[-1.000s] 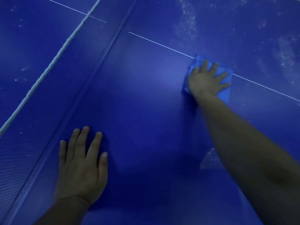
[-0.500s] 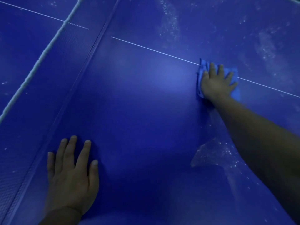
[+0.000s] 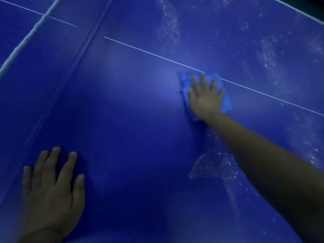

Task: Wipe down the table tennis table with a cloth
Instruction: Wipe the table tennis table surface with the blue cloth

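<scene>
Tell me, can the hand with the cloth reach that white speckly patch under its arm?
Probably yes. The right hand presses the cloth flat, and the speckled patch lies nearer the person, with only bare table between.

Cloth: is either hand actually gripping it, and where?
No grip. The right hand presses flat on the middle of the cloth, fingers straight. The left hand lies flat on the bare table, holding nothing.

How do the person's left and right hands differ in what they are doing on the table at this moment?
The right hand presses flat on the blue cloth at the white centre line; the left hand rests bare on the table. The right arm reaches far out; the left hand stays close, nearer the net. Both lie palm-down with straight fingers.
</scene>
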`<act>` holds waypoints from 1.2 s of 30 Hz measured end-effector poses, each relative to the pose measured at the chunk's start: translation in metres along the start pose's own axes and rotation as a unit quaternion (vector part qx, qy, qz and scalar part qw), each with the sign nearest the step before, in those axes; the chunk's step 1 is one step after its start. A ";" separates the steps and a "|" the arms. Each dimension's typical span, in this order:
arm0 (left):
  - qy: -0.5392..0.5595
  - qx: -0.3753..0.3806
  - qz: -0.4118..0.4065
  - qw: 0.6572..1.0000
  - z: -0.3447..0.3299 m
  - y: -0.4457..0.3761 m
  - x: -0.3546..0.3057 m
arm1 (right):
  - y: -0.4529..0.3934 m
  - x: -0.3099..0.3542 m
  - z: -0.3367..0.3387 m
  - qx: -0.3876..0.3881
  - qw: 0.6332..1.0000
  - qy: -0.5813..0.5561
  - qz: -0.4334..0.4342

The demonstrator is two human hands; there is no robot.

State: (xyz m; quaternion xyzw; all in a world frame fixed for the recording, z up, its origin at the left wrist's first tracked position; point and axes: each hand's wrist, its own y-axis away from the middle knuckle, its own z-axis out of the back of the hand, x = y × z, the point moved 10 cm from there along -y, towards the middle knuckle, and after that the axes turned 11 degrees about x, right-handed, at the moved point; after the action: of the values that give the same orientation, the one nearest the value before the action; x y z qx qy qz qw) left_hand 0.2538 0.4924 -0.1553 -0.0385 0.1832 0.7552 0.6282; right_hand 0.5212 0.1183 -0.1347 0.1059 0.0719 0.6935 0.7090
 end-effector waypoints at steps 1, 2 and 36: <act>-0.001 0.008 0.005 1.000 0.000 0.000 -0.001 | 0.018 0.037 -0.011 0.003 0.994 0.032 0.106; -0.002 0.016 0.011 1.000 0.001 0.000 -0.001 | 0.037 0.062 -0.021 0.010 0.979 0.064 0.194; -0.003 -0.025 -0.023 0.999 0.020 0.008 -0.018 | 0.088 -0.069 -0.006 0.000 0.995 0.052 0.084</act>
State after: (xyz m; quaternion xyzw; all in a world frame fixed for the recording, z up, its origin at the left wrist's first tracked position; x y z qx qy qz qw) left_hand 0.2537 0.4814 -0.1295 -0.0560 0.1617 0.7449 0.6448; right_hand 0.4327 0.0515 -0.1214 0.0757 0.0995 0.7550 0.6437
